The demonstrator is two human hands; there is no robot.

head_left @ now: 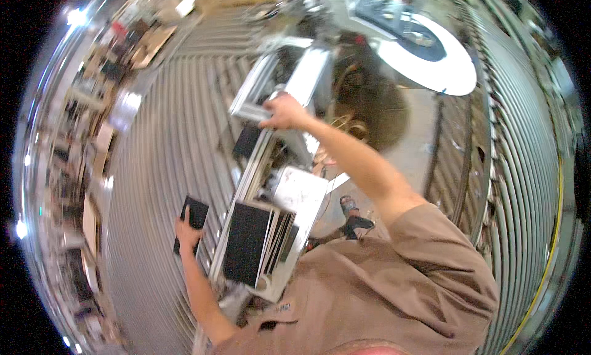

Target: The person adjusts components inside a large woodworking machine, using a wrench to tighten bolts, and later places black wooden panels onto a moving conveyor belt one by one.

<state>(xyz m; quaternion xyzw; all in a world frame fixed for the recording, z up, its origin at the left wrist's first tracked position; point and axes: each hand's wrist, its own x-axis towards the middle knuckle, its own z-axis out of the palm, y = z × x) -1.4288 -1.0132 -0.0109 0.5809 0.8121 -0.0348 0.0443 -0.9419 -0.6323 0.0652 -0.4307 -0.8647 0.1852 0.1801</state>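
My left hand [188, 235] is on a thin black rectangular panel [196, 212], one finger stretched along its face. The panel shows on both sides of that hand, over grey ribbed flooring. Farther forward, my right hand [286, 112] is closed at the near corner of a pale metal frame [249, 111]; its fingertips are partly hidden. Just below that frame sits a small black block [247, 141]. Between my arms, a stack of black-faced panels [247, 243] stands on edge in a long, narrow metal holder [223, 238].
A white box-like part [300, 189] sits beside the panel stack. At the upper right is a large white disc [452, 63] with a dark centre. Cables [351, 127] lie near a dark round area. Cluttered shelving [74, 189] runs along the left, and ribbed grey sheeting [529, 146] along the right.
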